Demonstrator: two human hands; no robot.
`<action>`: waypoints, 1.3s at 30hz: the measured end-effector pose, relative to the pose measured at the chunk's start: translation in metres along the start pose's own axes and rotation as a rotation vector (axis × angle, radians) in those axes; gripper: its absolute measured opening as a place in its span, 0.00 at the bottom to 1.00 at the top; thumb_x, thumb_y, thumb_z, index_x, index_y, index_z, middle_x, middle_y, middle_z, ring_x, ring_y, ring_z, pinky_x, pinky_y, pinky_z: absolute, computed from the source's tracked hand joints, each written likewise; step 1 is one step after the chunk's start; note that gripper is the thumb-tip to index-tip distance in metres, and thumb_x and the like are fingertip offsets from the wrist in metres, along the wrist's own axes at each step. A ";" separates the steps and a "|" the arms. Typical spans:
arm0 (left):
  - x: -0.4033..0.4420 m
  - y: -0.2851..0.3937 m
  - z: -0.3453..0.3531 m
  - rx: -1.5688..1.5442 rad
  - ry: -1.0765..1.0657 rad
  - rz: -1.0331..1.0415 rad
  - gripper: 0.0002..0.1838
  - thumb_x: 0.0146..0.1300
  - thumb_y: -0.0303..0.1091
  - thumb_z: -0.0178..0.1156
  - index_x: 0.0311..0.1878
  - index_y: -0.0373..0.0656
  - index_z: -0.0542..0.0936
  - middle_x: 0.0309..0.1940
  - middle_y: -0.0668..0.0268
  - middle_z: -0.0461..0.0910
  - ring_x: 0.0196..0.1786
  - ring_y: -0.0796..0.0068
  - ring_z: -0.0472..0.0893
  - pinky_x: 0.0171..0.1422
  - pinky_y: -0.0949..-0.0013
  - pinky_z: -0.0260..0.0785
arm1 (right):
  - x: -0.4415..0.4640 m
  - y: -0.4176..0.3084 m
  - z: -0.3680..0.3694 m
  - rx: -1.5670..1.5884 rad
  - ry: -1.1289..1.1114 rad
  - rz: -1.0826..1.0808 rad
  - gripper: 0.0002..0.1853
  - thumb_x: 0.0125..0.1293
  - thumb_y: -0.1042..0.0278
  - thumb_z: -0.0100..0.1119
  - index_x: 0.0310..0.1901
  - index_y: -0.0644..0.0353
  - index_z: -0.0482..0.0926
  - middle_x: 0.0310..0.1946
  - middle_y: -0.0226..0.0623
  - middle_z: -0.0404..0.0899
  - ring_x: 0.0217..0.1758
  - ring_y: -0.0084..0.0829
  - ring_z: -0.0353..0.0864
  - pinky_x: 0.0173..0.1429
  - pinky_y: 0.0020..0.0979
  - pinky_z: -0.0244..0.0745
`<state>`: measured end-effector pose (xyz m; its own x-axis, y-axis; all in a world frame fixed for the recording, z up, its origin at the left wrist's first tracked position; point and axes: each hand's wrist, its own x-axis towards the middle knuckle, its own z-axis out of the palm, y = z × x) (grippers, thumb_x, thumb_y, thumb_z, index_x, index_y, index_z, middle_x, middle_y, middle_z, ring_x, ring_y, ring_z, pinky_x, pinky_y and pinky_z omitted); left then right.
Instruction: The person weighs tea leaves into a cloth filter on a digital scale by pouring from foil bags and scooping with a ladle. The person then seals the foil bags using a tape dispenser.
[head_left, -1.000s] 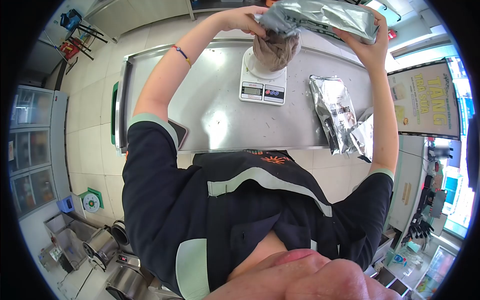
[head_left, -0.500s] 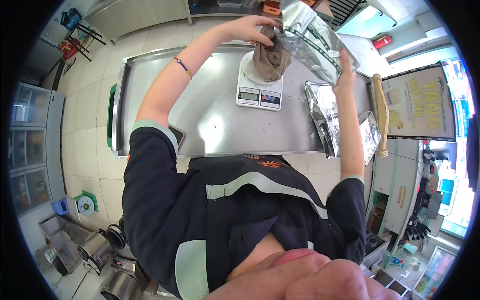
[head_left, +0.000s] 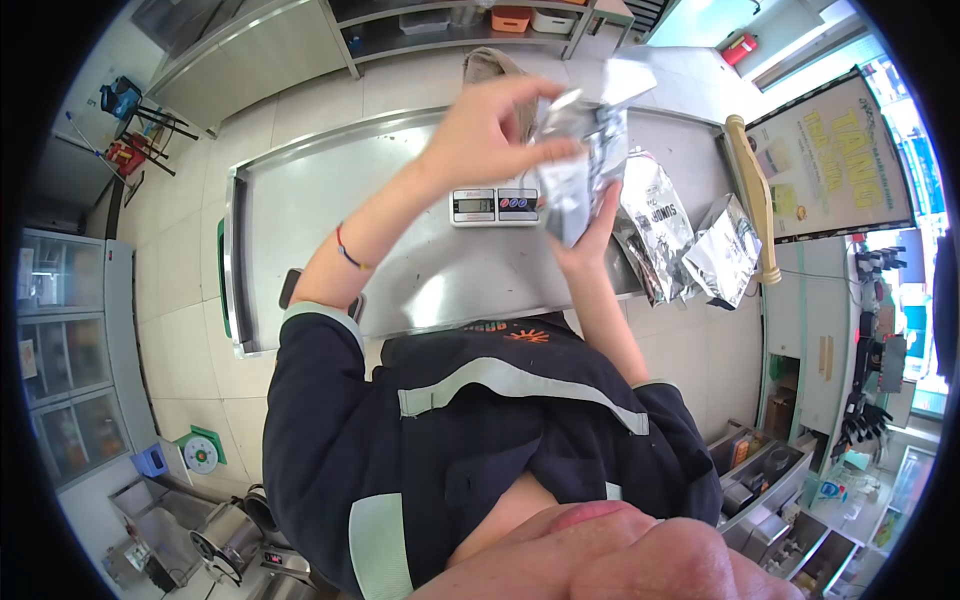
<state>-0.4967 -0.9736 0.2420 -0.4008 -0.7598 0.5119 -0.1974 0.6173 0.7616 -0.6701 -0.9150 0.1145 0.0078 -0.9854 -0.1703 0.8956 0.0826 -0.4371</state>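
My right hand (head_left: 592, 232) grips a silver foil bag (head_left: 570, 195) from below, raised over the metal table. With thumb and fingers about the bag's upper left side, my left hand (head_left: 480, 130) holds it too; motion blurs the exact contact. Behind my left hand, a brown cloth bag (head_left: 490, 65) is largely hidden. The white kitchen scale (head_left: 495, 222) shows its lit display and buttons below my left wrist, its platform covered by the hand. Two more silver foil bags lie at the table's right end: one printed pouch (head_left: 655, 225) and one crumpled bag (head_left: 725, 250).
A raised rim borders the metal table (head_left: 330, 240). A dark phone (head_left: 290, 287) lies at the near left edge, beside my forearm. At the right end stand a wooden-framed piece (head_left: 755, 200) and a printed sign (head_left: 835, 160). Shelves with bins (head_left: 510, 20) stand beyond the table.
My left hand has let go of the brown cloth bag and moved onto the foil bag. My right hand has brought the foil bag left and nearer; it looks more folded. The view has shifted slightly.
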 end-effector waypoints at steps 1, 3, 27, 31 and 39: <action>-0.008 0.013 0.005 -0.034 -0.080 0.019 0.19 0.52 0.40 0.72 0.46 0.43 0.83 0.15 0.78 0.68 0.18 0.90 0.63 0.22 0.80 0.53 | -0.014 0.007 -0.002 -0.048 0.005 0.005 0.33 0.67 0.33 0.42 0.62 0.50 0.67 0.53 0.32 0.76 0.52 0.33 0.76 0.55 0.39 0.71; -0.028 0.012 0.019 0.077 0.029 0.100 0.13 0.52 0.34 0.72 0.40 0.42 0.85 0.16 0.76 0.72 0.18 0.89 0.63 0.20 0.80 0.52 | -0.036 0.017 -0.007 -0.144 0.014 0.020 0.37 0.67 0.32 0.39 0.67 0.52 0.62 0.64 0.31 0.69 0.65 0.32 0.69 0.67 0.37 0.65; -0.130 -0.026 0.047 -0.650 -0.067 -0.498 0.14 0.70 0.38 0.54 0.49 0.41 0.83 0.45 0.68 0.84 0.25 0.86 0.74 0.28 0.81 0.65 | -0.037 -0.040 0.044 -2.084 -0.734 -1.156 0.10 0.48 0.56 0.69 0.28 0.44 0.77 0.46 0.17 0.76 0.52 0.21 0.74 0.61 0.41 0.44; -0.131 -0.031 0.055 -0.406 0.056 -0.012 0.12 0.66 0.31 0.57 0.49 0.39 0.83 0.50 0.61 0.82 0.45 0.72 0.83 0.48 0.74 0.74 | -0.035 -0.044 0.042 -2.247 -0.809 -1.275 0.08 0.51 0.55 0.66 0.26 0.41 0.76 0.49 0.13 0.76 0.57 0.21 0.70 0.66 0.45 0.40; -0.117 0.016 0.017 -0.290 -0.092 -0.226 0.10 0.54 0.30 0.63 0.39 0.37 0.81 0.37 0.61 0.82 0.29 0.73 0.80 0.33 0.74 0.71 | -0.049 -0.051 0.026 -2.007 -0.887 -1.550 0.08 0.51 0.57 0.64 0.25 0.32 0.72 0.56 0.05 0.74 0.65 0.24 0.63 0.70 0.44 0.40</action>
<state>-0.4679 -0.8718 0.1880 -0.4571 -0.8406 0.2904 -0.0339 0.3428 0.9388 -0.7044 -0.8748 0.1677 0.6216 -0.2850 0.7297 -0.5988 -0.7734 0.2080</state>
